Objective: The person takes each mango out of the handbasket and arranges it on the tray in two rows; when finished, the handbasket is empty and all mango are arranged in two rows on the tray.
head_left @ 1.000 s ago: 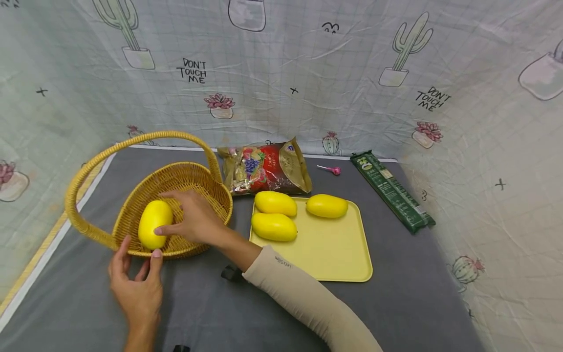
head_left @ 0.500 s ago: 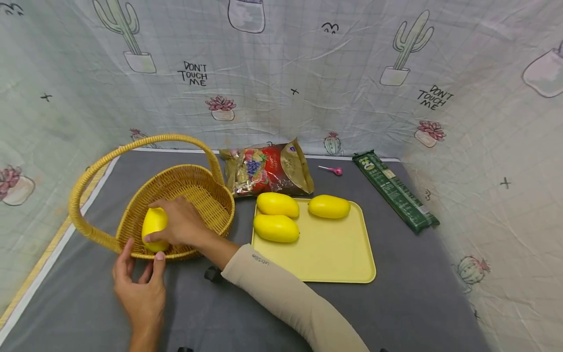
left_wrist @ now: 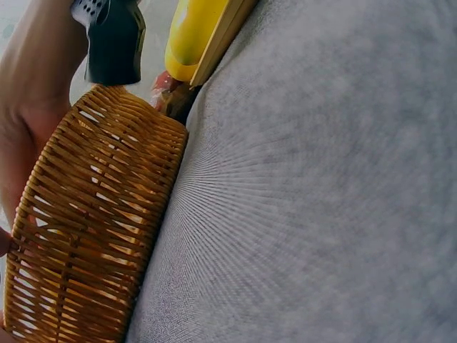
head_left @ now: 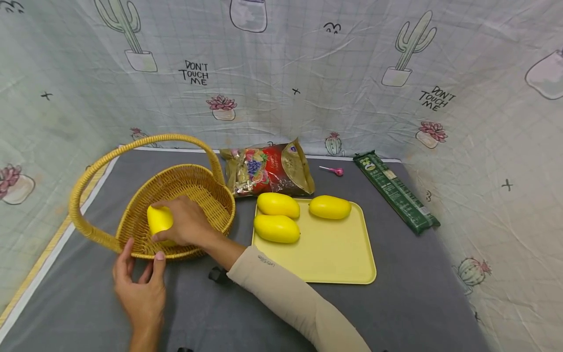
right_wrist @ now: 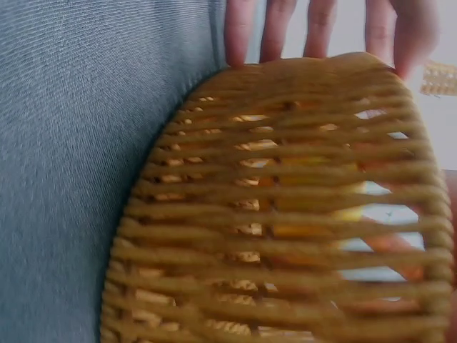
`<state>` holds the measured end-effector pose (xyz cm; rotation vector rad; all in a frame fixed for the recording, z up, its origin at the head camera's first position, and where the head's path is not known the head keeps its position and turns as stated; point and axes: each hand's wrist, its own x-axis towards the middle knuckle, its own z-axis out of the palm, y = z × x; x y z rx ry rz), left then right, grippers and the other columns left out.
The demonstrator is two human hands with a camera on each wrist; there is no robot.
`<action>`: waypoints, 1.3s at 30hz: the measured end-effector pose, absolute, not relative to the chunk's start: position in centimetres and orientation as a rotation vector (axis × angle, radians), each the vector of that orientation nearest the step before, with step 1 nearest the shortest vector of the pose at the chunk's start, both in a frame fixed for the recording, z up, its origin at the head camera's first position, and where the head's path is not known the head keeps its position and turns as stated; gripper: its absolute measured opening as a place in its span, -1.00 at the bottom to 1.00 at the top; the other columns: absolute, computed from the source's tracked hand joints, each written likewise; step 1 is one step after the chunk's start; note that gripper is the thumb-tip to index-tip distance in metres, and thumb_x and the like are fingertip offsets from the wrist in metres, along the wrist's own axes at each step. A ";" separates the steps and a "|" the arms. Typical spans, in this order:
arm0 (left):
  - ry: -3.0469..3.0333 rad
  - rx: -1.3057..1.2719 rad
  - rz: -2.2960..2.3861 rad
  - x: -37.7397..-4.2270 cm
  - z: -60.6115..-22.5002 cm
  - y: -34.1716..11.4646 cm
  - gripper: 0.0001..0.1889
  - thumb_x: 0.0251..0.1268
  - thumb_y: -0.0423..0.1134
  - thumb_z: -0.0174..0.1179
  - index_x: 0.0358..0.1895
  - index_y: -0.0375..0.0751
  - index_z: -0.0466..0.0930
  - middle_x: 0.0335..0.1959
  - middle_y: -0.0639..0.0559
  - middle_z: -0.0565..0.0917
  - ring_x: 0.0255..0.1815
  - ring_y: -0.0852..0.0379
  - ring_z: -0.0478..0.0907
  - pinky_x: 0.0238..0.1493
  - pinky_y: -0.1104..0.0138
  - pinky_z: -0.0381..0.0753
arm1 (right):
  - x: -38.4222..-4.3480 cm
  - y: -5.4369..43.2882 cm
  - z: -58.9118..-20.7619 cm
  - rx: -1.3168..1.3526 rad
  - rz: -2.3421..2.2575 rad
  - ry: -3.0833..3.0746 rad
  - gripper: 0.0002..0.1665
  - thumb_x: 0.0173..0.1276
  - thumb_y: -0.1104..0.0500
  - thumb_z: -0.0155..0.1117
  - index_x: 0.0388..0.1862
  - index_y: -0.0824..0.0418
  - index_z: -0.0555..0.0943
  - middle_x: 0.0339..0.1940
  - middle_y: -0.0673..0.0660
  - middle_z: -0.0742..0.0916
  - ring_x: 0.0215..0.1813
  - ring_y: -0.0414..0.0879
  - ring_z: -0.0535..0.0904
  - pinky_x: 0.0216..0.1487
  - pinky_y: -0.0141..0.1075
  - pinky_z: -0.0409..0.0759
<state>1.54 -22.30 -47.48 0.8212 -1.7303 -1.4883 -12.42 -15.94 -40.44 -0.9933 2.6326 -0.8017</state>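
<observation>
The yellow wicker basket (head_left: 179, 170) with its tall arched handle stands at the left in the head view. My right hand (head_left: 188, 222) reaches inside and grips a yellow mango (head_left: 159, 219), thumb on the near side and fingers over the far side, covering much of it. At the basket's near rim, my left hand (head_left: 140, 291) holds on with thumb and fingertips. Its fingers (right_wrist: 320, 28) touch the woven end in the right wrist view. Right of the basket, three more mangoes (head_left: 276, 229) lie on a pale yellow tray (head_left: 332, 254).
Behind the tray lies a gold and red candy bag (head_left: 268, 168). A pink lollipop (head_left: 337, 171) and a long green packet (head_left: 396, 190) lie toward the back right. A patterned cloth (head_left: 290, 63) hangs behind the grey table covering (head_left: 409, 293).
My right hand has moved left and down over the mango, closing round it, and then slightly back right with it. The left hand stays at the basket's rim.
</observation>
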 end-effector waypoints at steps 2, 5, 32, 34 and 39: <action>-1.731 0.823 -1.490 1.5 -47.5 -22.3 -0.28 0.33 -0.33 0.46 0.56 0.00 0.46 0.53 0.01 0.33 0.63 -0.22 0.23 0.13 0.51 0.62 | -12.5 -15.3 -40.2 -0.995 -0.845 2.626 -0.10 0.20 -0.22 0.67 0.52 -0.32 0.53 0.25 -0.20 0.68 0.11 -0.32 0.52 -0.11 -0.51 0.39; -1.747 0.825 -1.477 1.5 -47.5 -22.2 -0.28 0.34 -0.32 0.46 0.56 0.02 0.46 0.53 0.01 0.33 0.63 -0.22 0.24 0.10 0.56 0.61 | -12.6 -14.2 -39.7 -1.014 -0.904 2.614 -0.11 0.22 -0.19 0.67 0.53 -0.28 0.53 0.31 -0.17 0.67 0.18 -0.31 0.55 -0.02 -0.50 0.42; -1.771 0.839 -1.458 1.5 -47.4 -22.0 -0.30 0.38 -0.32 0.42 0.57 0.05 0.44 0.53 0.07 0.34 0.62 -0.14 0.26 0.14 0.44 0.59 | -12.5 -2.2 -35.7 -1.056 -1.304 2.394 -0.17 0.24 0.09 0.69 0.48 -0.14 0.59 0.53 -0.09 0.59 0.42 -0.15 0.53 0.23 -0.26 0.67; -1.764 0.841 -1.461 1.4 -47.4 -22.0 -0.30 0.38 -0.32 0.42 0.57 0.05 0.45 0.53 0.07 0.34 0.63 -0.14 0.26 0.13 0.45 0.59 | -12.5 -1.2 -35.6 -1.057 -1.314 2.360 -0.17 0.24 0.12 0.69 0.48 -0.14 0.58 0.56 -0.10 0.56 0.48 -0.15 0.50 0.26 -0.26 0.66; -1.754 0.840 -1.453 1.4 -47.4 -22.0 -0.30 0.37 -0.33 0.43 0.56 0.04 0.46 0.51 0.08 0.35 0.61 -0.13 0.29 0.10 0.47 0.58 | -12.6 1.6 -35.6 -1.062 -1.312 2.299 -0.17 0.28 0.21 0.64 0.51 -0.10 0.56 0.65 -0.11 0.47 0.61 -0.09 0.38 0.34 -0.15 0.63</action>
